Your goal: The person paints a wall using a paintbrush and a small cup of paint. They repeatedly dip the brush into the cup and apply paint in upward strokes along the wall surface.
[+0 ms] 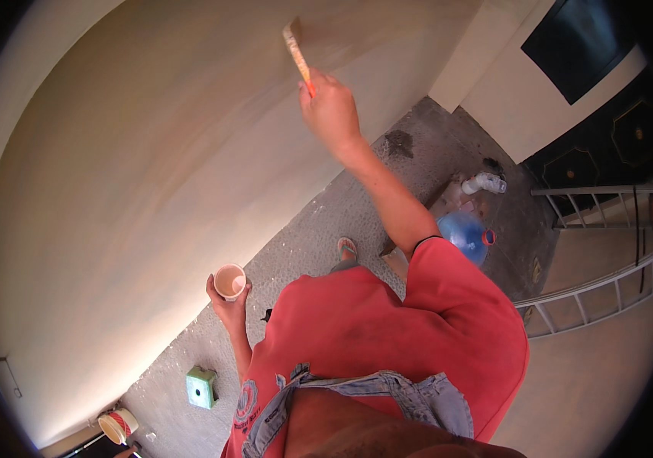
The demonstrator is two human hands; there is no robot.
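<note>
My right hand [332,114] is raised in front of the pale beige wall [135,206], its fingers wrapped round the orange-ended handle of a paintbrush [295,50]. The brush head points up and away, at the wall's upper part, where streaks darker than the rest show. Whether the bristles touch the wall I cannot tell. Lower and to the left, my left hand [229,309] is closed round a pale cup [229,282]. The cup is open at the top, and its inside looks pinkish, with a lighter patch at the bottom.
A big blue water jug [462,235] and a white container [484,183] are on the grey floor at right. Further right are a metal ladder [598,301] and a dark ornamented door [594,156]. A green stool [200,388] and a bucket [117,426] stand at lower left.
</note>
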